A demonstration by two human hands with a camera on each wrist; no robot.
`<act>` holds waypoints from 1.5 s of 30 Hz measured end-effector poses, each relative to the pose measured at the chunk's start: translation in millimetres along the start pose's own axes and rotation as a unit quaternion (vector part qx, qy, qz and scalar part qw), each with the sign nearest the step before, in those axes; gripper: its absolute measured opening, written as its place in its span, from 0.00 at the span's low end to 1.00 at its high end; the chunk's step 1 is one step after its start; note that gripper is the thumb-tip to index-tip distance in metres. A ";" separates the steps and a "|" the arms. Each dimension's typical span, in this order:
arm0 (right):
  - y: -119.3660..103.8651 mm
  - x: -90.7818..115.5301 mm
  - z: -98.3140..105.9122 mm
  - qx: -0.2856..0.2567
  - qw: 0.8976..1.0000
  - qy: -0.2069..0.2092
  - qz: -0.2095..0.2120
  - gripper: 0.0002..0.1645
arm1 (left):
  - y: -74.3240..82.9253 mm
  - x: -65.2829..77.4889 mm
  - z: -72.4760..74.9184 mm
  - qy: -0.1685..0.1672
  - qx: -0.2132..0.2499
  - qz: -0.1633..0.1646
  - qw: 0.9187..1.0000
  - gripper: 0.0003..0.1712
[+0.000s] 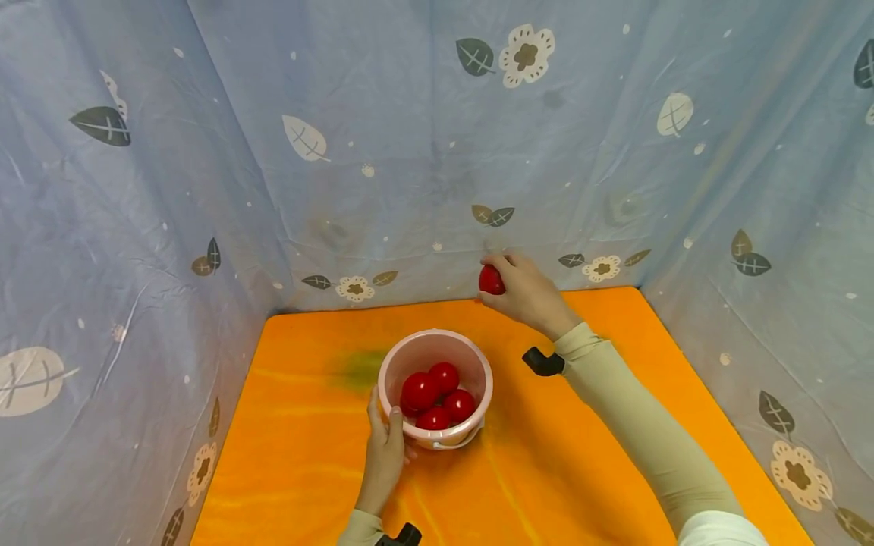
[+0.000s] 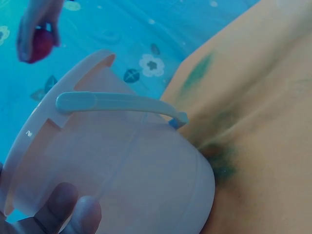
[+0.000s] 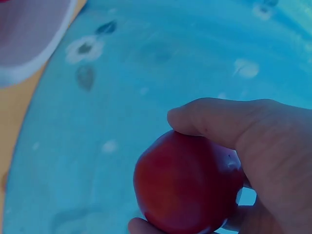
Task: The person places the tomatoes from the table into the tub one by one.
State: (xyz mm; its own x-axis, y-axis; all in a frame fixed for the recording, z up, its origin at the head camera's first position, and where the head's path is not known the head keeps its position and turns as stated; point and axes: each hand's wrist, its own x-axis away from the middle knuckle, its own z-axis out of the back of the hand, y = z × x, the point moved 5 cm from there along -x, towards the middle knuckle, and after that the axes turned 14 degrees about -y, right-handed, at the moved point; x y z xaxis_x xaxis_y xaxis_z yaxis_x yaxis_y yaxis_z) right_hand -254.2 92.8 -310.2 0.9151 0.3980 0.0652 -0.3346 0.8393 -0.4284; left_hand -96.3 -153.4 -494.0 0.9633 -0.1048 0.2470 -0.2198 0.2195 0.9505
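Observation:
My left hand (image 1: 385, 449) grips the near-left side of a pale pink bucket (image 1: 481, 356), thumb at the rim; in the left wrist view, fingertips press on the wall of the bucket (image 2: 131, 165). The bucket stands on the orange surface, its mouth tilted slightly toward me. Several glossy round red fruits (image 1: 419, 390) lie inside it. Beyond the bucket and to its right, my right hand (image 1: 524, 292) holds another round red fruit (image 3: 187, 183) between thumb and fingers, in the air by the back curtain. Its exact kind is unclear.
An orange cloth-like surface (image 1: 307, 462) lies under the bucket. Blue-grey curtains (image 1: 410, 189) with leaf and flower prints enclose it at the back and both sides. The bucket's handle (image 2: 117, 103) hangs down along its outer side.

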 end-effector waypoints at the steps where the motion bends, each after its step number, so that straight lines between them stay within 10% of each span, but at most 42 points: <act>1: -7.7 1.6 1.0 0.001 1.000 -0.003 0.010 0.37 | 0.0 -0.2 0.4 -0.001 0.001 -0.001 1.000 0.35; 14: -69.2 9.8 -31.4 0.026 0.991 -0.081 0.101 0.31 | -1.9 -0.3 2.0 -0.005 0.004 -0.014 1.000 0.36; 37: -76.2 -19.6 -123.7 0.122 0.958 -0.256 0.034 0.35 | 19.2 4.8 5.8 -0.025 0.006 -0.013 1.000 0.36; 45: -70.2 -11.7 -143.9 0.191 0.930 -0.314 0.018 0.29 | 13.4 3.1 6.4 -0.019 -0.002 -0.019 1.000 0.36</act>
State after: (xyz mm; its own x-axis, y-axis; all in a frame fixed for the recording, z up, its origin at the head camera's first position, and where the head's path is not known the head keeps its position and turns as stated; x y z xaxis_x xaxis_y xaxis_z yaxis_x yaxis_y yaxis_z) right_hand -209.0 -24.0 -410.6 0.6296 0.4653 0.6222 -0.5284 0.8435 -0.0962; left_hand -97.2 -157.0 -479.2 0.9646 -0.1498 0.2170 -0.1819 0.2175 0.9590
